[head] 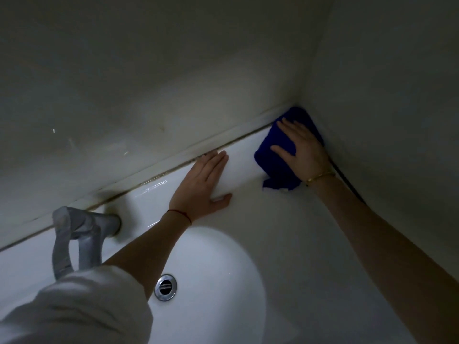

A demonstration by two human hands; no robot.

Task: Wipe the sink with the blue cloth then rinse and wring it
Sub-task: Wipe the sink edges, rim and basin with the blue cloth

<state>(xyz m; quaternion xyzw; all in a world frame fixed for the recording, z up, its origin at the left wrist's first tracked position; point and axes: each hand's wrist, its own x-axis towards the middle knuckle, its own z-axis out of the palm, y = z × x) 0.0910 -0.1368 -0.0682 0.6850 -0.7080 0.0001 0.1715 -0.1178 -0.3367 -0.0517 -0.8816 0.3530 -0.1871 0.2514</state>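
The right hand's (301, 150) fingers lie nearly straight and slightly spread, pressing flat on the blue cloth (275, 155); nothing is pinched or curled round. The cloth sits bunched under the palm in the back right corner of the sink (248, 244) ledge, well away from the drain (166, 287) and up against both walls. A little white foam or lather seems to show at the cloth's near edge, though it is too small to be certain. A thin gold bracelet (319, 177) circles that wrist.

The left hand's (202, 186) fingers are held straight and close together, thumb splayed out, resting flat on the bare ledge beyond the drain, fingertips reaching the grimy seam (154, 178) where ledge meets wall. It holds nothing and looks to be bracing the body. A red thread (182, 214) rings that wrist, and a white sleeve (74, 306) is pushed up the forearm.

The tap (79, 239) stands left of the drain, no water running that can be seen.

As a judgement, the task is in its first stage: the wiping is under way at the corner of the ledge, the basin around the drain may remain to be wiped, and the rinsing and wringing are not yet done.
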